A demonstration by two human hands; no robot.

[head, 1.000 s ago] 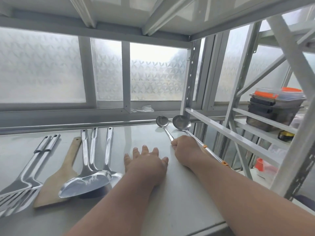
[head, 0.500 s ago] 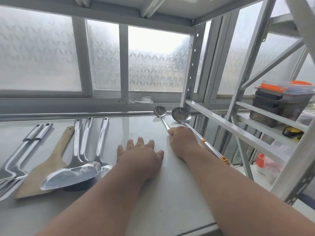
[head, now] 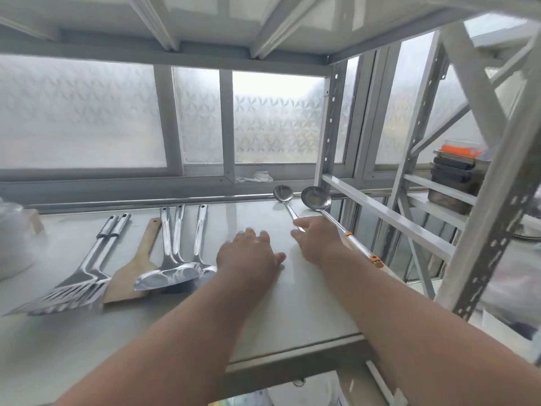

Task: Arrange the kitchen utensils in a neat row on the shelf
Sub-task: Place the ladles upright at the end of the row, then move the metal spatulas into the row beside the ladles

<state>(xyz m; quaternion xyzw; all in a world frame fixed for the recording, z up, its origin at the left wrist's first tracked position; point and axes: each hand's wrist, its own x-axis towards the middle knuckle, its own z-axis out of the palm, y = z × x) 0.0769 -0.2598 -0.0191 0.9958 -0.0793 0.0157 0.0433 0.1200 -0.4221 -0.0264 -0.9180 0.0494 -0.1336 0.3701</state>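
Note:
On the grey shelf (head: 307,303), a small steel ladle (head: 283,193) lies with its bowl toward the window. My right hand (head: 319,238) covers its handle, with finger and thumb closed around it. Just right of it lies a larger ladle (head: 316,197) with an orange-tipped handle, running beside my right wrist. My left hand (head: 248,253) rests flat, palm down, with the fingers apart and nothing in it. To the left, three steel spoons (head: 175,259), a wooden spatula (head: 137,265) and two slotted turners (head: 85,276) lie with their handles toward the window.
A frosted window and a metal rail run along the shelf's back. The rack's upright post (head: 329,127) and cross bars (head: 389,218) stand close on the right. Stacked dark containers (head: 453,183) sit on a neighbouring rack. A pale blurred object (head: 14,244) stands at the far left.
My right hand has stayed on the small ladle's handle, with its fingers stretched out a little more. My left hand remains flat. The view has pulled back and tilted slightly.

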